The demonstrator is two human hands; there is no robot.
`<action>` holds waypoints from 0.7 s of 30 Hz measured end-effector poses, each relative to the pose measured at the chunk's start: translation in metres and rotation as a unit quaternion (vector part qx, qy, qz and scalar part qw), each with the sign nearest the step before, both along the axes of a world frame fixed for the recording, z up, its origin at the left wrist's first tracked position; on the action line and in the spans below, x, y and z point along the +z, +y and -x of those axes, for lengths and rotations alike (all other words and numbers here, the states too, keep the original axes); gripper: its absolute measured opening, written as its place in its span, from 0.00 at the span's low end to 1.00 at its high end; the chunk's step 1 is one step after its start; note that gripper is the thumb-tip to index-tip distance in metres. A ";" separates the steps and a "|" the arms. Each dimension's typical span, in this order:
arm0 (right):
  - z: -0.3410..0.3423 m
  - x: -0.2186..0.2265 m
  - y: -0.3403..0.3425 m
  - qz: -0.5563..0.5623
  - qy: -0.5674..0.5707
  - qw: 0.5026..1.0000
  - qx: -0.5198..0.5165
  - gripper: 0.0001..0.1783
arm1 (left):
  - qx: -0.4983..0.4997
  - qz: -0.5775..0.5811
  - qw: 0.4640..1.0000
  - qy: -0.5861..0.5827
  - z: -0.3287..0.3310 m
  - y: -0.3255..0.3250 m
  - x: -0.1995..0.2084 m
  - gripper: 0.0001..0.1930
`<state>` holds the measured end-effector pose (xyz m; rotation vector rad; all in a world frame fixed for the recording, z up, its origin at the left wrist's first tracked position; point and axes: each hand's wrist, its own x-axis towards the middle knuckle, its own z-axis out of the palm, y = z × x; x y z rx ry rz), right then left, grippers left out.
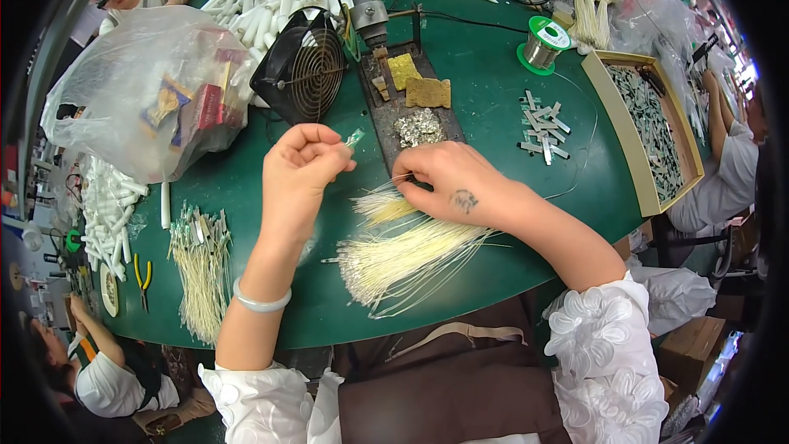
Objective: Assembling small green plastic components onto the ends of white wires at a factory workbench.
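My left hand (300,168) is raised left of the soldering stand, its thumb and fingers pinching a small green circuit board (355,138). My right hand (452,183) is over the near end of the stand, fingers closed in a pinch on what looks like a thin pale wire (400,176); its fingertips are partly hidden. Below that hand lies a large bundle of cream wires (403,259), with a smaller wire bunch (382,207) beside it. A heap of silvery solder scraps (418,127) sits on the stand (382,119), just beyond my right hand.
A black fan (302,66) stands left of the stand, near a plastic bag (156,90). Rightward are a solder spool (542,45), loose boards (543,127) and a box of boards (633,136). Wired boards (200,271) and yellow-handled pliers (143,279) lie left.
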<state>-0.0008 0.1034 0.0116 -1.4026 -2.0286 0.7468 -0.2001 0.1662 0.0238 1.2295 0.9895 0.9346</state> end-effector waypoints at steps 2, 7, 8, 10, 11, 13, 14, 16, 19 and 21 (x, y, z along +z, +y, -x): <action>0.000 0.001 -0.002 -0.016 -0.017 1.000 0.009 0.06 | 0.001 0.004 1.000 0.006 0.007 -0.006 0.001 0.06; 0.006 0.002 -0.009 0.028 -0.045 0.992 0.117 0.06 | -0.081 0.081 0.993 0.033 0.020 -0.011 -0.006 0.05; 0.008 0.001 -0.010 0.028 -0.046 0.991 0.120 0.06 | -0.079 0.081 0.993 0.032 0.021 -0.012 -0.006 0.05; 0.014 0.000 -0.012 0.004 -0.052 0.991 0.125 0.05 | -0.101 0.075 0.991 0.036 0.022 -0.012 -0.007 0.04; 0.016 0.000 -0.012 0.004 -0.052 0.991 0.126 0.05 | -0.100 0.075 0.991 0.035 0.022 -0.013 -0.005 0.04; 0.018 -0.001 -0.013 0.004 -0.083 0.989 0.125 0.05 | -0.099 0.053 0.992 0.055 0.019 -0.015 -0.003 0.02; 0.019 -0.002 -0.013 0.005 -0.084 0.989 0.125 0.05 | -0.099 0.053 0.992 0.054 0.020 -0.015 -0.004 0.02; 0.019 -0.002 -0.013 0.010 -0.127 0.983 0.131 0.06 | -0.130 0.045 0.988 0.072 0.021 -0.015 -0.005 0.03; 0.017 0.006 -0.014 -0.007 -0.088 0.989 0.116 0.05 | -0.161 0.050 0.983 0.077 0.025 -0.019 -0.009 0.02; 0.014 0.005 -0.015 -0.023 -0.073 0.991 0.114 0.05 | -0.212 -0.015 0.971 0.105 0.027 -0.020 -0.005 0.02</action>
